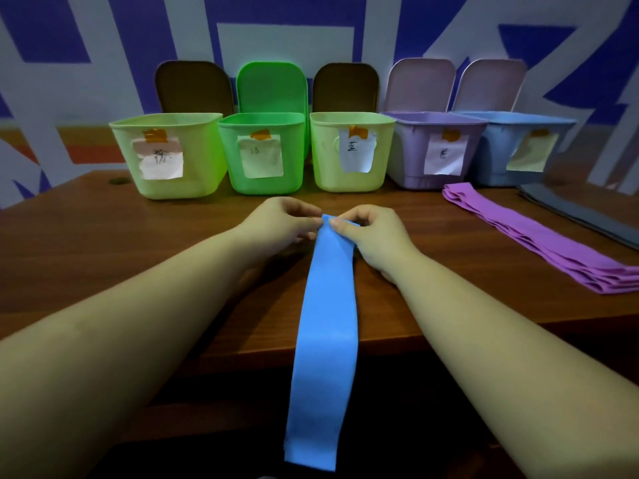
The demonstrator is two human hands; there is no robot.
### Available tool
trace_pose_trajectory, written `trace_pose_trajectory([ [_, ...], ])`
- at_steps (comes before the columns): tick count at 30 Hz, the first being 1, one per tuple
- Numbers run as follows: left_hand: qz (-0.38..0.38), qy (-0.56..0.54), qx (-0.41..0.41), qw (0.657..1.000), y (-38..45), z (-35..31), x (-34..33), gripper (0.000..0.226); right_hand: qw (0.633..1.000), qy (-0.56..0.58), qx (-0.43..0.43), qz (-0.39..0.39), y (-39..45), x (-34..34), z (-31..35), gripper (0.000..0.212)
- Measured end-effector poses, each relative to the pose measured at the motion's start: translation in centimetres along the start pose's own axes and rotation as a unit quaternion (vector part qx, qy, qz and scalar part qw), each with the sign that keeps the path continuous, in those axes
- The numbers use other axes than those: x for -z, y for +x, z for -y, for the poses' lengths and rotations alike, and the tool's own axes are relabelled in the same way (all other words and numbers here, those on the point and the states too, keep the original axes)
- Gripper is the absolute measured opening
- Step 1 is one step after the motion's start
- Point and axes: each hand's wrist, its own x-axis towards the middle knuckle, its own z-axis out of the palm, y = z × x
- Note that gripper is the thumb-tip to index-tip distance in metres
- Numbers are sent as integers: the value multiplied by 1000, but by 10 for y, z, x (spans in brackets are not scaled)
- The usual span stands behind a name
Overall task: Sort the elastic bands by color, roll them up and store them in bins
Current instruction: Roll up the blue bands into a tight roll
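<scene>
A long blue elastic band (328, 326) lies down the middle of the wooden table (103, 257) and hangs over its near edge. My left hand (280, 223) and my right hand (370, 233) both pinch its far end, which is folded over a little. Along the back stand several labelled bins: a pale green bin (204, 167), a bright green bin (294, 157), a second pale green bin (383, 160) straight beyond my hands, a purple bin (411, 157) and a light blue bin (498, 153). Their lids stand open against the wall.
A stack of purple elastic bands (539, 240) lies diagonally at the right. Grey bands (584, 212) lie stacked beyond them at the far right edge. The wall behind carries blue and white shapes.
</scene>
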Motion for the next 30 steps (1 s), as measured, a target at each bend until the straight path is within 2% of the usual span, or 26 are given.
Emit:
trace_pose_trajectory([
  [2, 27, 15, -3, 1000, 6, -1, 5, 7, 1000, -11, -9, 3, -1, 1, 2, 11],
  [6, 39, 18, -25, 999, 13, 12, 7, 13, 995, -92, -16, 23, -1, 2, 3, 12],
  [12, 27, 105, -115, 987, 17, 23, 8, 17, 979, -193, -15, 58, -8, 11, 13, 15],
  [16, 36, 135, -145, 980, 17, 24, 9, 23, 967, -243, 5, 77, -9, 14, 15, 16],
  [18, 40, 143, -150, 977, 17, 24, 10, 23, 950, -302, 19, 82, -5, 14, 18, 17],
  [22, 64, 104, -136, 983, 16, 24, 9, 13, 887, -435, 70, 142, 3, 21, 34, 19],
  [25, 54, 99, -145, 983, 17, 23, 9, 8, 857, -470, 111, 179, 3, 24, 37, 22],
  [27, 55, 99, -148, 982, 17, 21, 10, 9, 863, -456, 133, 172, -1, 26, 32, 24],
  [30, 65, 100, -140, 983, 16, 19, 11, 11, 904, -381, 145, 130, -9, 29, 24, 20],
])
